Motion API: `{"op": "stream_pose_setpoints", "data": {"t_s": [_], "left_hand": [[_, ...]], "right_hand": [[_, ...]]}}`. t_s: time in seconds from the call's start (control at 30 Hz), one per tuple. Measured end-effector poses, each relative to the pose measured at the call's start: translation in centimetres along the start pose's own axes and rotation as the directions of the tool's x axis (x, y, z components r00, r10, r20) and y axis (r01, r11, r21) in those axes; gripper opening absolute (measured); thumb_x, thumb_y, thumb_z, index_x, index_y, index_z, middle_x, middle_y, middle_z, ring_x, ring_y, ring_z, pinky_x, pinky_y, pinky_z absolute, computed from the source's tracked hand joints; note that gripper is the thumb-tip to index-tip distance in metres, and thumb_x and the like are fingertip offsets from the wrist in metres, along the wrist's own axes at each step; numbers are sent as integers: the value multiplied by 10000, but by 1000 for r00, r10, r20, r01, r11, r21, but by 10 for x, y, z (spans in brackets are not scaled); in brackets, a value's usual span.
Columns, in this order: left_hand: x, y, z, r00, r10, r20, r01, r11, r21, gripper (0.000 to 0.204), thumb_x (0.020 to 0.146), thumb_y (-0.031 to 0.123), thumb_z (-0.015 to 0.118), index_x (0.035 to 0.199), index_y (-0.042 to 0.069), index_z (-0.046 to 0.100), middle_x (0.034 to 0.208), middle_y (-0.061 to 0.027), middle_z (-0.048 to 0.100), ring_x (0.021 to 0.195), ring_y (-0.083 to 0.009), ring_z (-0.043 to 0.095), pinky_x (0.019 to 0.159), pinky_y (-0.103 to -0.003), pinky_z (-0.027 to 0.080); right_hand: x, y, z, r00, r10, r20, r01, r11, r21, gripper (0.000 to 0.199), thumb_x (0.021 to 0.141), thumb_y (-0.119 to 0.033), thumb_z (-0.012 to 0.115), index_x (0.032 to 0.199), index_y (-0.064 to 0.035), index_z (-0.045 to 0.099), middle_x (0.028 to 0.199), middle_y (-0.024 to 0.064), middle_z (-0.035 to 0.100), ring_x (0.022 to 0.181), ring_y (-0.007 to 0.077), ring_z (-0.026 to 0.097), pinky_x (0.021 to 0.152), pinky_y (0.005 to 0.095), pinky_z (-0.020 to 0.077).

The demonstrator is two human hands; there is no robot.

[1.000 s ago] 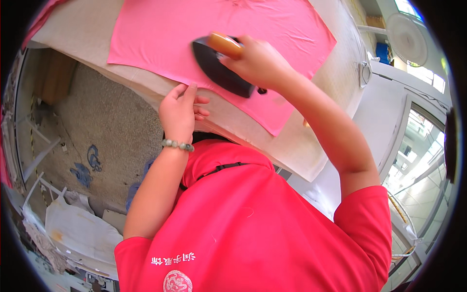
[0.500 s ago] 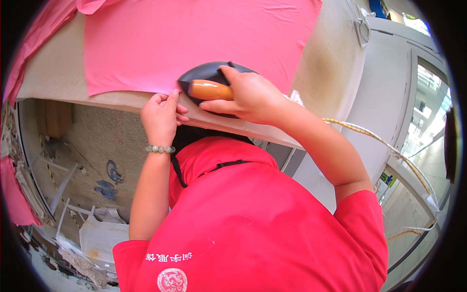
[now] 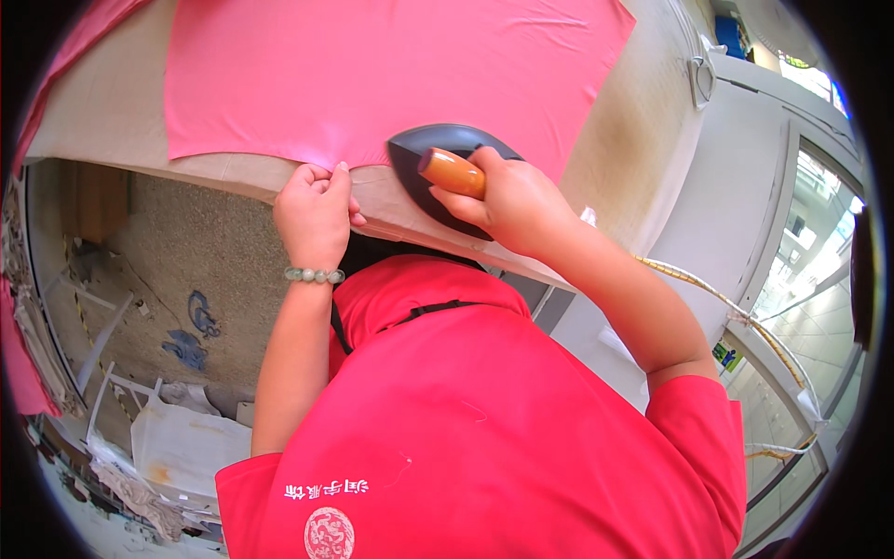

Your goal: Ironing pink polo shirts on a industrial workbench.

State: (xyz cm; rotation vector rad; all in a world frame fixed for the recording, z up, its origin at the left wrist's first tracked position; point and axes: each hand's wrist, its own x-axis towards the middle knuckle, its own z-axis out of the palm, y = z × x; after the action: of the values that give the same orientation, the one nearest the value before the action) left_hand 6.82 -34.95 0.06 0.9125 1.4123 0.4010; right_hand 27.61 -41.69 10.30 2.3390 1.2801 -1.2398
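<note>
A smooth pink piece of fabric [image 3: 372,74] lies spread over the padded ironing table [image 3: 121,116]. My left hand [image 3: 317,210], with a bead bracelet [image 3: 314,276] at its wrist, pinches the fabric's near edge. In my right hand [image 3: 521,205] is a dark iron [image 3: 410,154], its orange-brown handle [image 3: 452,173] gripped from the right. The iron sits at the fabric's near edge, partly over the bare table padding, just right of my left hand. Its underside is hidden.
A white and yellow cord [image 3: 717,287] loops down on the right beside a grey-white cabinet [image 3: 708,158]. More pink cloth [image 3: 58,70] drapes over the table's far left. At lower left, a white-covered stool or rack [image 3: 182,447] stands on the floor.
The iron has slid right along the fabric's near edge, away from my left hand. My left hand still pinches the edge, hardly moved.
</note>
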Motion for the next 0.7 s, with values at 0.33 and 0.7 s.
{"op": "stream_pose_setpoints", "data": {"t_s": [0.33, 0.7], "left_hand": [[28, 36, -42, 999, -49, 2, 49, 985, -163, 363, 1018, 359, 706, 839, 52, 631, 625, -48, 651, 458, -120, 609, 393, -215, 414], [97, 66, -8, 500, 762, 412, -779, 188, 598, 355, 971, 138, 689, 1319, 64, 694, 1227, -108, 725, 1117, -248, 668, 954, -359, 530]], "right_hand": [[-18, 73, -3, 972, 145, -182, -111, 977, 184, 909, 857, -612, 769, 1458, 16, 504, 1016, 267, 739, 990, 433, 722, 859, 483, 556], [-13, 74, -4, 965, 133, -224, -75, 965, 250, 905, 841, -599, 791, 1433, 33, 528, 1002, 265, 740, 962, 427, 728, 850, 461, 563]]}}
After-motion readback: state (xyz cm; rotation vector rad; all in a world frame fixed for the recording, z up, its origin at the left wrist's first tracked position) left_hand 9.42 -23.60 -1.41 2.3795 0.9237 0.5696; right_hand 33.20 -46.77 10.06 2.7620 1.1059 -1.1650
